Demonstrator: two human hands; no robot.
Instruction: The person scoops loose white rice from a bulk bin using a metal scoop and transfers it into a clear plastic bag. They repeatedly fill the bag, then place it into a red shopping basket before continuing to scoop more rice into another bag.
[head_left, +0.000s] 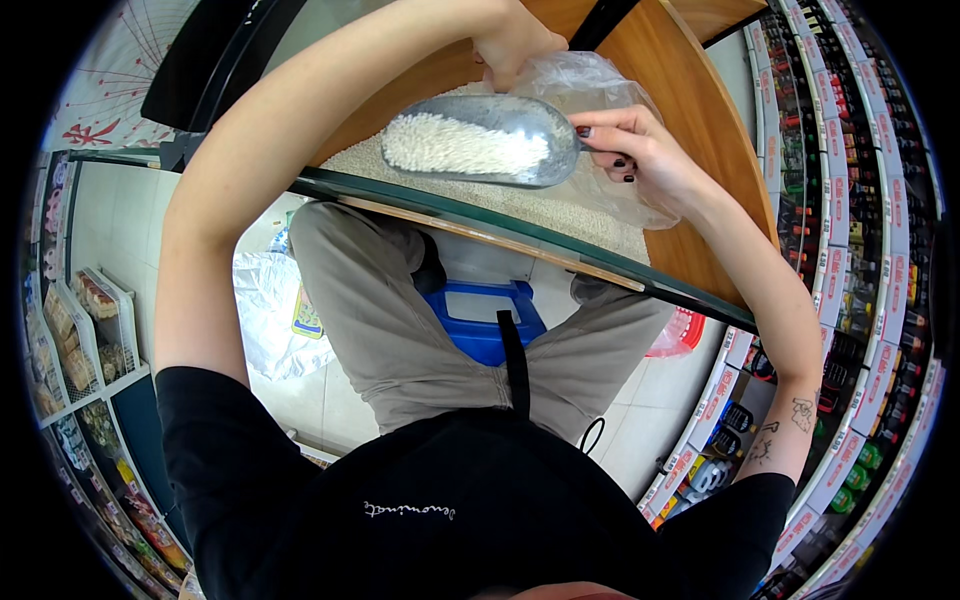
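Note:
My right hand (637, 150) grips the handle of a metal scoop (555, 135), fingers wrapped under it. White rice grains (450, 146) fill much of the scoop, which is held level over a wooden bin (701, 97). Loose rice (592, 217) covers the bin's floor beneath. At the far side, my left hand (517, 49) pinches the edge of a clear plastic bag (585, 79). The bag hangs behind the scoop and my right hand, so its mouth is partly hidden.
A green-edged glass panel (450, 214) runs along the bin's near side. Between my legs stands a blue plastic stool (487, 345). A white plastic bag (277, 330) and a red basket (686, 330) rest on the floor. Shelves of bottles (855, 480) line the right.

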